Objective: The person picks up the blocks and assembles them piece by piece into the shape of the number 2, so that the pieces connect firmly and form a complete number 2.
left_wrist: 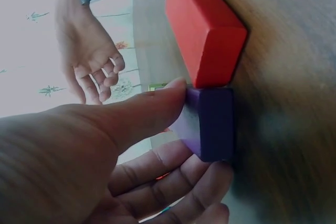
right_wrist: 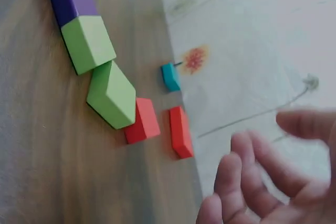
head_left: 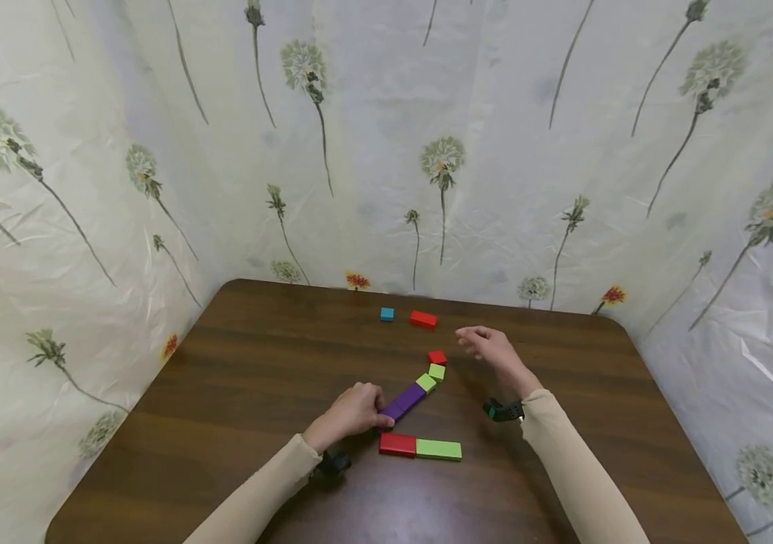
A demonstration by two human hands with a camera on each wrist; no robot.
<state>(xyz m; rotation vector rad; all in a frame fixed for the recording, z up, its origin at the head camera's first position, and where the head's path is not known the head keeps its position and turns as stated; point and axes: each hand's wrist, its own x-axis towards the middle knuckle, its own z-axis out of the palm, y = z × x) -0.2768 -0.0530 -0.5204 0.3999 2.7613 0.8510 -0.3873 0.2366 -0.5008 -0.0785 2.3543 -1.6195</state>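
My left hand [head_left: 350, 412] pinches the near end of a purple block [left_wrist: 216, 124], thumb on one side and fingers on the other. The purple stretch [head_left: 408, 399] slants away to a light green block [head_left: 426, 383]. Beyond it, a second light green block [right_wrist: 112, 95] sits turned at an angle, with a small red block [right_wrist: 143, 121] at its far side. Raised over the table right of these blocks, my right hand [head_left: 495, 355] holds nothing, its fingers loosely bent. Closer to me, a red block [head_left: 397, 444] and a long light green block [head_left: 438, 449] lie end to end.
Toward the back of the brown wooden table [head_left: 277, 355] lie a small blue block [head_left: 387, 314] and a red block [head_left: 423, 319]. A dandelion-patterned cloth [head_left: 372, 151] hangs behind the table and along its sides.
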